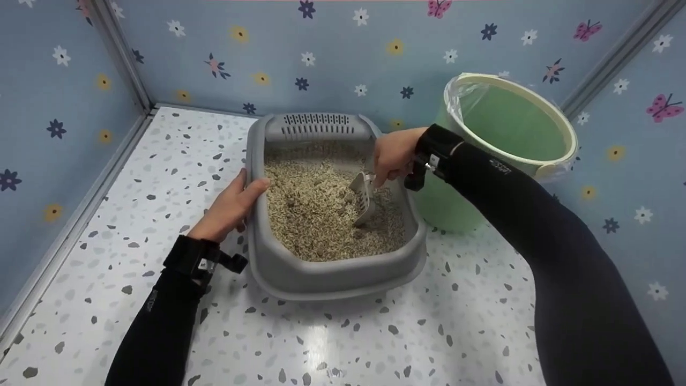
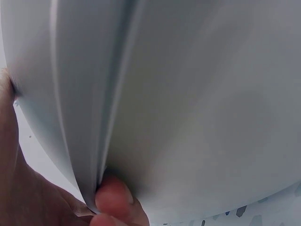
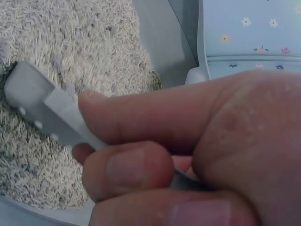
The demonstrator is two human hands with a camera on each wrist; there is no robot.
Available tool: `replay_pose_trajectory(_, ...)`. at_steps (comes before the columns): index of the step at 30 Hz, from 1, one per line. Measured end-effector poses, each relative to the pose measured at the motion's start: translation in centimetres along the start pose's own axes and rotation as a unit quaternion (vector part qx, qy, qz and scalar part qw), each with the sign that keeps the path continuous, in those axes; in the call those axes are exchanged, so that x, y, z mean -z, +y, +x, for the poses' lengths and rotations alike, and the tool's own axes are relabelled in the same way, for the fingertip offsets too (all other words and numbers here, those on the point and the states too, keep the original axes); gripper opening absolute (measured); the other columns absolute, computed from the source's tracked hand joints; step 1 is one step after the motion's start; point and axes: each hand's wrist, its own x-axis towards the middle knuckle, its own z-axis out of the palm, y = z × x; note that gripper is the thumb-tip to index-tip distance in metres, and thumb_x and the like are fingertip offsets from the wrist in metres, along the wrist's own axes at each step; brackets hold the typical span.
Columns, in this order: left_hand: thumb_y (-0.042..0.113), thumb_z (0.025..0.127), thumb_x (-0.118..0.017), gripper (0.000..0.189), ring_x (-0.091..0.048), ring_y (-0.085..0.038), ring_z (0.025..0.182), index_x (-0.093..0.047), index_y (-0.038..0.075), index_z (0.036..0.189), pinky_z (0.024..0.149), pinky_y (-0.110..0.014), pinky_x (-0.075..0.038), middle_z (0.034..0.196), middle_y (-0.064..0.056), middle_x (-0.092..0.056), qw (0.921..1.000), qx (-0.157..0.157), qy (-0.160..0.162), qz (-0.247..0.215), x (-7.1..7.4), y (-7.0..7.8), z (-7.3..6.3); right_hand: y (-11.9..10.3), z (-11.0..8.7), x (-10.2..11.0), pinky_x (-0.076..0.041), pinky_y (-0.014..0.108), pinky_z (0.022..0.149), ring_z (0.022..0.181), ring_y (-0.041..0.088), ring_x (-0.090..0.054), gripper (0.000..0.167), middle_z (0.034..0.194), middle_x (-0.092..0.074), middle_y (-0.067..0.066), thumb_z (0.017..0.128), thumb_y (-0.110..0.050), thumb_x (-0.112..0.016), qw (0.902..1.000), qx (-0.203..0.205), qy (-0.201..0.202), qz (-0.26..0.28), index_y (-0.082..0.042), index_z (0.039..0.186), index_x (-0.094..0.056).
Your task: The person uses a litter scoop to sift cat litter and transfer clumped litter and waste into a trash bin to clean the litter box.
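Note:
A grey litter box [image 1: 343, 276] full of pellet litter [image 1: 311, 214] sits on the floor. My left hand [image 1: 228, 206] grips its left rim, thumb over the top; in the left wrist view the fingertips [image 2: 113, 195] curl under the rim's outer edge [image 2: 87, 117]. With my right hand [image 1: 394, 155] I hold a grey slotted litter scoop [image 1: 365, 199] by its handle. Its blade stands tilted on edge, the lower end down in the litter. The right wrist view shows the thumb [image 3: 141, 115] along the scoop [image 3: 35, 89] and the other fingers curled round the handle, which they mostly hide.
A light green bin [image 1: 447, 201] with a clear plastic liner [image 1: 455, 102] stands right of the litter box, behind my right forearm. Blue flowered panels [image 1: 348, 59] enclose the back and sides. The floor [image 1: 321, 343] is white with grey flecks.

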Motion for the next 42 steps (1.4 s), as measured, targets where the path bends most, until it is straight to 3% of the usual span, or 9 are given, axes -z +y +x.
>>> replay_pose_trajectory(4,0.075,0.107,-0.054,0.092,-0.052,-0.020,0.066,-0.013,0.038,0.181,0.047,-0.029,-0.048,0.094,-0.011,-0.056,1.0000,-0.004,-0.003,0.000,-0.1,0.1,0.1,0.0,0.5,0.0,-0.030,0.029,0.054,0.051,0.011,-0.027,0.058,0.060,-0.034,-0.005,0.104,-0.021,-0.081,0.9999,0.004,0.003,0.014,-0.019,0.060,-0.043)
replay_pose_trajectory(13,0.081,0.104,-0.054,0.098,-0.053,-0.020,0.065,-0.016,0.035,0.181,0.047,-0.028,-0.047,0.093,-0.012,-0.058,1.0000,-0.008,0.001,0.005,0.2,0.1,0.1,-0.7,3.2,-1.2,-0.032,0.026,0.051,0.052,0.010,-0.034,0.048,0.060,-0.042,-0.006,0.105,-0.026,-0.081,0.9993,0.032,0.007,-0.018,-0.017,0.065,-0.055)
replay_pose_trajectory(17,0.081,0.104,-0.053,0.096,-0.054,-0.020,0.066,-0.017,0.035,0.180,0.048,-0.027,-0.046,0.092,-0.012,-0.060,0.9999,-0.008,0.000,0.007,0.3,0.2,0.2,-1.6,4.5,-2.0,-0.044,0.029,0.062,0.061,0.010,-0.044,0.035,0.072,-0.056,-0.002,0.108,-0.028,-0.076,0.9906,0.063,0.019,-0.120,-0.008,0.080,-0.070)
replay_pose_trajectory(20,0.081,0.104,-0.053,0.096,-0.054,-0.021,0.066,-0.017,0.036,0.180,0.048,-0.027,-0.047,0.093,-0.013,-0.060,1.0000,-0.007,-0.001,0.007,0.3,0.2,0.2,-2.1,5.4,-2.6,-0.041,0.033,0.070,0.067,0.013,-0.042,0.038,0.078,-0.053,0.001,0.113,-0.033,-0.069,0.9712,0.069,0.037,-0.225,-0.007,0.086,-0.068)
replay_pose_trajectory(23,0.079,0.106,-0.053,0.096,-0.054,-0.021,0.068,-0.013,0.034,0.181,0.048,-0.027,-0.046,0.098,-0.015,-0.059,1.0000,-0.003,0.002,0.003,0.3,0.2,0.3,-2.5,6.2,-3.4,-0.032,0.035,0.069,0.066,0.016,-0.034,0.041,0.077,-0.043,0.000,0.116,-0.038,-0.063,0.9594,0.058,0.045,-0.272,-0.013,0.084,-0.057)
replay_pose_trajectory(28,0.070,0.110,-0.052,0.091,-0.055,-0.023,0.072,-0.012,0.031,0.182,0.050,-0.028,-0.045,0.106,-0.020,-0.056,0.9999,-0.002,0.010,-0.004,0.2,0.0,0.3,-3.3,7.7,-4.2,-0.029,0.034,0.068,0.068,0.017,-0.034,0.038,0.081,-0.041,0.001,0.118,-0.038,-0.059,0.9614,0.062,0.051,-0.263,-0.014,0.089,-0.052)
replay_pose_trajectory(33,0.071,0.109,-0.053,0.091,-0.059,-0.027,0.077,-0.009,0.035,0.181,0.053,-0.030,-0.049,0.109,-0.021,-0.057,0.9999,-0.007,0.010,-0.004,0.0,-0.1,0.2,-3.9,9.1,-4.8,-0.033,0.034,0.072,0.075,0.019,-0.040,0.032,0.088,-0.046,0.003,0.119,-0.035,-0.057,0.9628,0.077,0.059,-0.252,-0.011,0.097,-0.055)
replay_pose_trajectory(39,0.071,0.109,-0.053,0.091,-0.062,-0.030,0.085,-0.008,0.038,0.181,0.061,-0.032,-0.054,0.119,-0.022,-0.057,0.9998,-0.013,0.012,-0.010,0.0,0.0,0.0,-4.4,10.6,-6.2,-0.049,0.043,0.084,0.091,0.027,-0.055,0.030,0.105,-0.064,0.014,0.119,-0.029,-0.055,0.9658,0.122,0.067,-0.219,-0.001,0.118,-0.065)
replay_pose_trajectory(42,0.073,0.108,-0.054,0.093,-0.061,-0.027,0.080,-0.009,0.037,0.181,0.057,-0.030,-0.052,0.112,-0.021,-0.058,0.9997,-0.015,0.014,-0.012,0.0,0.1,-0.2,-4.4,11.2,-6.9,-0.054,0.048,0.094,0.102,0.033,-0.063,0.032,0.118,-0.070,0.020,0.118,-0.027,-0.056,0.9650,0.135,0.082,-0.210,0.002,0.125,-0.067)
